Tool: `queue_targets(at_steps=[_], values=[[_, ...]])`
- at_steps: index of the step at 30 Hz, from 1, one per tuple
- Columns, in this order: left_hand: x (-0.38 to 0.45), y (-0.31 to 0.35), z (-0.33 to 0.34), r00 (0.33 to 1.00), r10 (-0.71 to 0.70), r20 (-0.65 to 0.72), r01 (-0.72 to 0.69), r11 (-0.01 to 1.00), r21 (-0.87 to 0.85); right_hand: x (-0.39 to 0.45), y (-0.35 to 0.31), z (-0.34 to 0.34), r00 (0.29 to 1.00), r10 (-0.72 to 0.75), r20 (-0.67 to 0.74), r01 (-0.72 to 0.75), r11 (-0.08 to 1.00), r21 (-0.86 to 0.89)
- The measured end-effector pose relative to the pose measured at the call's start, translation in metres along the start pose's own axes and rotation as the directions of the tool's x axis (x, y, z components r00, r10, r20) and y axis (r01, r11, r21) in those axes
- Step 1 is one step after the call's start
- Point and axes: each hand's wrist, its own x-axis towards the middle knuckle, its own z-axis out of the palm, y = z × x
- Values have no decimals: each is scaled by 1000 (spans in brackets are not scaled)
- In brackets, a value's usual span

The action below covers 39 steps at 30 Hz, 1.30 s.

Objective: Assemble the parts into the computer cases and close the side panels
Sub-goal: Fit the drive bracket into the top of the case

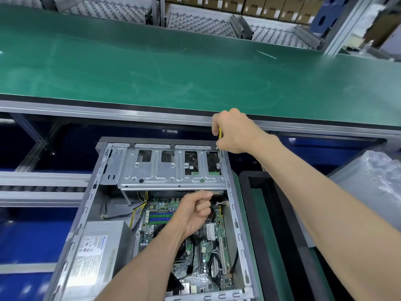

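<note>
The case [91, 213] is lying open below the green belt [195, 68]. The right hand [235, 132] is gripping a screwdriver [219, 148] — its tip sitting on a screw [218, 165] at the cage's [171, 168] right end. The left hand [195, 211] is curled inside the case above the board [160, 216] — whether it is gripping anything, I cannot tell.

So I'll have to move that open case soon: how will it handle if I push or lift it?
The computer case probably feels heavy on the side of the power supply. Its metal frame looks stiff and should slide, not tip, lying flat. The loose cables inside may flop, and the open rim edges look sharp.
</note>
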Motion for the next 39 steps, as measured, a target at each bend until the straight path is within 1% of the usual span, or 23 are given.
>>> queue_targets(at_steps=[2,5,7,9,11,13,15,17,19,22,24,27,29,31,34,36,39], values=[[0,0,0,1000,0,-4,0,1000,-2,1,2,2,998,25,-51,-27,999,-47],[0,-1,0,1000,-1,-14,1,1000,1,1,5,3,990,96,-100,-109,985,-132],[-1,-1,1,1000,1,-19,-1,1000,-7,-1,5,0,993,79,-92,-92,984,-152],[0,-1,1,1000,6,-22,-6,1000,-4,-3,3,-4,999,32,-20,-34,996,-82],[0,0,1,1000,9,-27,-9,1000,2,-2,2,-5,1000,13,28,-13,1000,-6],[0,-1,1,1000,7,-29,-7,1000,-3,0,2,-4,1000,21,-6,-22,1000,-13],[0,-1,1,1000,10,-25,-10,1000,-1,2,1,1,997,46,-67,-51,996,-78],[1,-1,0,1000,9,-22,-9,1000,4,0,0,2,992,76,-97,-87,989,-117],[1,-1,1,1000,9,-18,-9,1000,-3,-1,-2,0,996,57,-75,-65,992,-112],[1,-1,0,1000,9,-11,-9,1000,2,-4,-6,-5,1000,24,16,-25,1000,15],[1,0,0,1000,8,-12,-8,1000,0,-2,-6,-4,1000,20,0,-20,999,33],[2,-1,-1,1000,5,-17,-5,1000,-6,3,-6,4,997,37,-75,-40,998,-49],[2,-1,0,1000,5,-23,-5,1000,-8,5,-3,5,993,78,-92,-84,994,-67],[2,-1,0,1000,7,-29,-7,1000,-21,5,0,2,995,75,-64,-78,996,-52],[2,-2,0,999,12,-33,-13,1000,-24,3,5,-1,999,29,19,-30,998,50],[2,-2,0,999,15,-37,-16,1000,-8,0,7,1,999,40,-22,-38,998,59],[2,-2,0,998,14,-60,-13,1000,5,-6,6,7,985,125,-121,-121,992,35]])
